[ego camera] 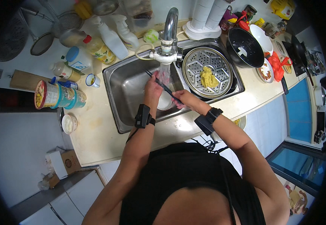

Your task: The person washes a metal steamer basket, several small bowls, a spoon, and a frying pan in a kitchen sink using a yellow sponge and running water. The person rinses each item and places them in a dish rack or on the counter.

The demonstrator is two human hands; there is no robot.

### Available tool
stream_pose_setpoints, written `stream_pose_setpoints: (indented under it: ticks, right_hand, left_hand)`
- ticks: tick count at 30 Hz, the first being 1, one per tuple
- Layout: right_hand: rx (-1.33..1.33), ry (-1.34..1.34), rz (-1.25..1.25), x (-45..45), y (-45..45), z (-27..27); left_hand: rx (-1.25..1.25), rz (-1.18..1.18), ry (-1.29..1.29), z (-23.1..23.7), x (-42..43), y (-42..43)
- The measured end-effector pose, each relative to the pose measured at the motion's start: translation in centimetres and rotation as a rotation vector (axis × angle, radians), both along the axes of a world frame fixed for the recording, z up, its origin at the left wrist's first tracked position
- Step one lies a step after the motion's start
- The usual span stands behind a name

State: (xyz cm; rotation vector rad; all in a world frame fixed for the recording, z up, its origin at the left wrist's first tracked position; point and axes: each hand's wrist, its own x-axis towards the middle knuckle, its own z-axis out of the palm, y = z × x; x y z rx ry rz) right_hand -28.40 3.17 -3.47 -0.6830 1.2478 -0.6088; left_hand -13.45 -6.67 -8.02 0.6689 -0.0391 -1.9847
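Note:
Water runs from a chrome faucet [171, 26] into the left basin of a stainless steel sink [123, 92]. Under the stream my left hand [153, 88] is closed around the upper part of a pair of black chopsticks [165, 89]. My right hand [183, 99] grips their lower end, nearer to me, so they slant across the basin. Below the hands a white bowl [164, 103] sits in the basin, partly hidden by them. To the right, a yellow crumpled cloth [209, 78] lies on a perforated steel steamer tray [194, 66] over the other basin.
Spray bottles [111, 38] and jugs stand behind the sink at left, near stacked tubs [59, 95] and an enamel mug [92, 81]. At right are a black pot [244, 47], a white bowl [261, 38], a red plastic bag [277, 66] and a knife handle [284, 85].

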Motion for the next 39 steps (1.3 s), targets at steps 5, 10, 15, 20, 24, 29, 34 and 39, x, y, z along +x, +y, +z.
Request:
stream_pose_setpoints:
  ticks: [5,10,15,20,24,29,34,39]
  right_hand:
    - [0.126,-0.111,-0.035,-1.4,1.1,0.4]
    - [-0.196,0.288,0.07,-0.6,-0.1,-1.8]
    - [-0.621,0.481,0.023,1.4,-2.8,-2.5]
    - [-0.675,0.432,-0.035,3.2,-4.2,-2.1]
    - [-0.363,0.318,0.048,2.5,-3.3,-1.6]
    - [-0.51,0.599,0.338,-3.2,-1.9,-0.2]
    - [-0.53,1.546,-0.004,-11.0,-2.4,-0.9]
    - [-0.627,1.27,0.17,-12.7,-3.1,-2.4]
  left_hand:
    - [0.037,-0.062,0.046,-1.2,-1.4,0.3]
    - [0.113,-0.089,-0.181,1.1,-5.1,3.3]
    - [-0.251,-0.465,-0.59,4.0,-2.4,3.3]
    - [-0.281,-0.241,-0.448,4.4,-1.2,1.1]
    - [-0.209,-0.182,-0.323,4.0,-1.5,1.1]
    - [-0.295,-0.385,-0.371,3.5,-0.9,2.4]
    - [-0.148,-0.263,-0.475,2.9,0.1,2.6]
    - [-0.159,-0.237,-0.476,2.7,1.7,2.7]
